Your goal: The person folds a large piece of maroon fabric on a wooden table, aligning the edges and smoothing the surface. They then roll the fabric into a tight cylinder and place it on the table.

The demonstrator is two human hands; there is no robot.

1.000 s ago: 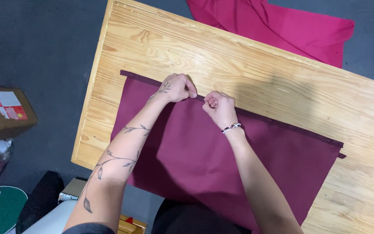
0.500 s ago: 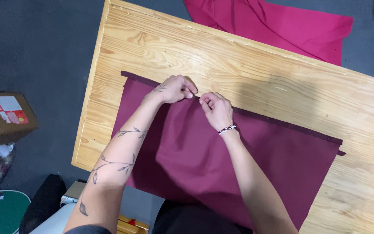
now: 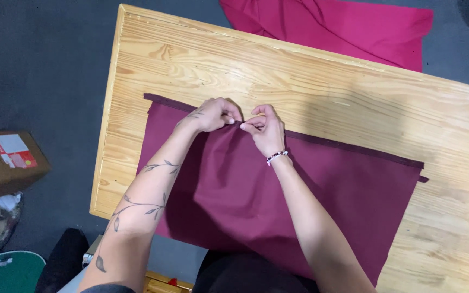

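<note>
Fingers of left hand and right hand pinched together on top edge of dark red cloth. Hands almost touching, side by side. Cloth spread flat on wooden desk, near edge hanging off. Pink cloth past far edge. Brown box down on floor.

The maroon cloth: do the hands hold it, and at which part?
Both hands, left and right, pinch the maroon cloth at its dark top edge, near the middle.
</note>
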